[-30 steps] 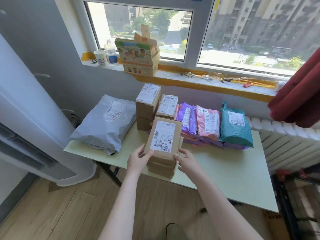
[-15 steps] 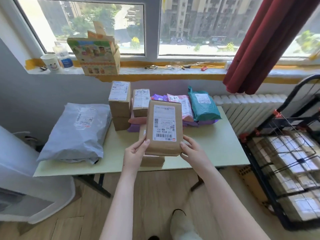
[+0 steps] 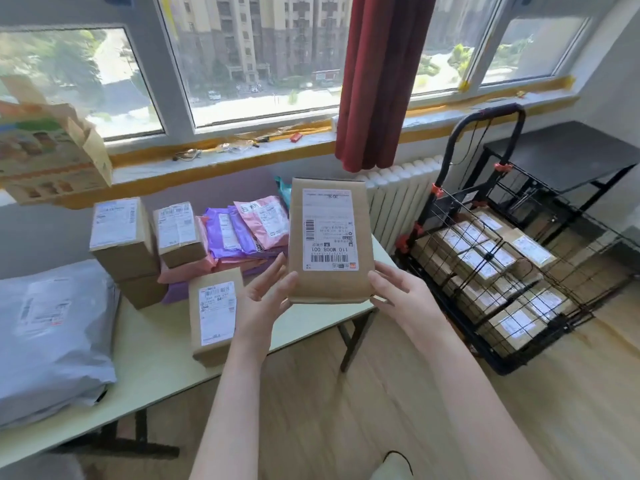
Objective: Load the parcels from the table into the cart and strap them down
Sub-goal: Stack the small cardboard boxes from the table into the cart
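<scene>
Open floor (image 3: 381, 393) separates table (image 3: 311, 329) and cart (image 3: 450, 157). Your left hand (image 3: 266, 296) and right hand (image 3: 398, 292) press the parcel (image 3: 329, 289) between straight fingers.

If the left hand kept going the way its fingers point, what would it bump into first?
Probably the pink mailers on the table, just past the brown parcel that the left hand touches, though depth is hard to judge.
</scene>
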Action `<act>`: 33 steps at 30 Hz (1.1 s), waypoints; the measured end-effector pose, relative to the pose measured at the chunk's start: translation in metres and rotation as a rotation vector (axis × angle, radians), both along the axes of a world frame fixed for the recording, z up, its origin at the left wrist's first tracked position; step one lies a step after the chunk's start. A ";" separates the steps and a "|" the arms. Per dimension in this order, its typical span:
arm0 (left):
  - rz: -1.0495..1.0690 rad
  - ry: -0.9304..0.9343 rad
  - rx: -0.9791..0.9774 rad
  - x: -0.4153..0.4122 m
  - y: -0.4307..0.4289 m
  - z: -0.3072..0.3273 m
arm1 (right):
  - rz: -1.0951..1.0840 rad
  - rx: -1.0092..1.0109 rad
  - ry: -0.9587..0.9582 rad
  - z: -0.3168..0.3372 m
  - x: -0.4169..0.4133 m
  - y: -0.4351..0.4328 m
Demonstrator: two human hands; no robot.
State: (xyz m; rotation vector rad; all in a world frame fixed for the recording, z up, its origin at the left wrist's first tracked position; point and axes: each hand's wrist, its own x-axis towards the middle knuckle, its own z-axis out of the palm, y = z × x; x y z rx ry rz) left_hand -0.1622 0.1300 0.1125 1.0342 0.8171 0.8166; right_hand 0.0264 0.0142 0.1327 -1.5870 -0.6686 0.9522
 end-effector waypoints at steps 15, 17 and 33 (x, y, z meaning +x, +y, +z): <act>-0.221 0.018 -0.049 0.208 -0.062 0.003 | -0.218 0.038 0.083 0.001 0.172 -0.102; -0.240 0.012 -0.056 0.236 -0.072 0.002 | -0.240 0.044 0.114 0.000 0.198 -0.116; -0.427 0.199 -0.033 0.383 -0.107 -0.017 | -0.399 0.099 0.403 -0.034 0.326 -0.176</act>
